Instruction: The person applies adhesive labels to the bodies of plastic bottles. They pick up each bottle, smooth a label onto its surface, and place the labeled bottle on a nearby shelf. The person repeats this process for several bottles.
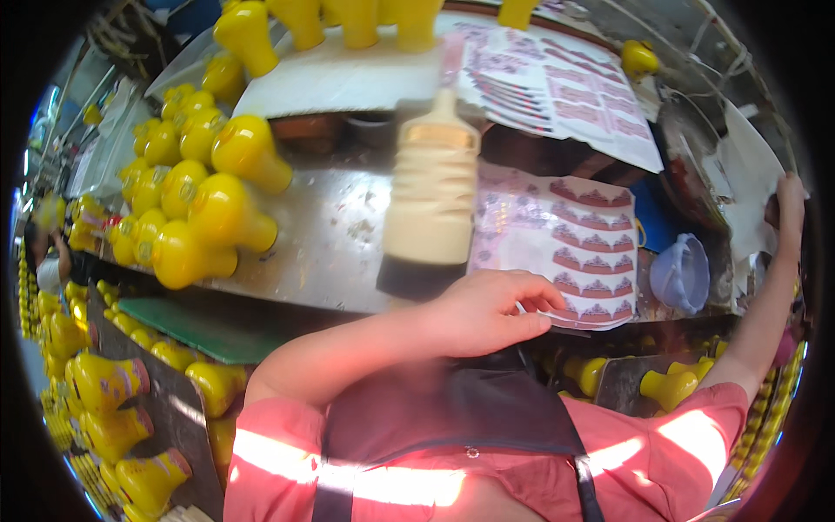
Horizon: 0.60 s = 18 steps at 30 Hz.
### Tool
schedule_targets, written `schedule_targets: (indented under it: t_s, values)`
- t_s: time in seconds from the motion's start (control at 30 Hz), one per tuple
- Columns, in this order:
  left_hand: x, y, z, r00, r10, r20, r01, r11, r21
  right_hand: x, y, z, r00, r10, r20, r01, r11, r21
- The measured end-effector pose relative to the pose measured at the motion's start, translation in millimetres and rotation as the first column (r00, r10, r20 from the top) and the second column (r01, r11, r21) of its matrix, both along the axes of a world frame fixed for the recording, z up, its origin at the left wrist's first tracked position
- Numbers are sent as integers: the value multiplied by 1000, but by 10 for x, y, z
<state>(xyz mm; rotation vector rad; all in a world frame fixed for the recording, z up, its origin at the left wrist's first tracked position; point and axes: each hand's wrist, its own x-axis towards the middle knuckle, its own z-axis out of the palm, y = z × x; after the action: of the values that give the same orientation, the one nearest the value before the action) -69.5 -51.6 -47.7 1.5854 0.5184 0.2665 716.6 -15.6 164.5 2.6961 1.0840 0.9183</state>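
My left hand (pixel 487 311) lies at the near edge of a metal table (pixel 330 244), its fingertips and thumb pinching the corner of a sheet of pink and white stickers (pixel 574 235). A blurred cream ribbed bottle (pixel 432 196) with a dark end is just beyond that hand. My right arm stretches far to the right, and my right hand (pixel 790 198) touches something dark beside a white sheet at the picture's rim; its grip is hidden.
Several yellow plastic bottles (pixel 217 217) lie piled on the table's left, with more on a white board (pixel 348 78) behind. More sticker sheets (pixel 565 87) lie at the back. A pale blue funnel (pixel 680 274) sits right. Labelled yellow bottles (pixel 104 383) fill the lower left. Another person (pixel 48 261) works far left.
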Motion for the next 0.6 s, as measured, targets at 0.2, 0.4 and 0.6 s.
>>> schedule_targets:
  t_s: [0.2,0.4,0.6]
  values:
    - [345,268,169,992,122,42,-110,972,-207,-1551,-471,9,763,522,-382,-228,770,596]
    - [1124,567,178,918,303,254,-138,847,-513,-2709,-593,-329,102,864,-493,-98,502,859]
    - [1763,795,112,921,330,207,-111,732,-672,-3375,-685,-565,-216,861,-461,53,481,875]
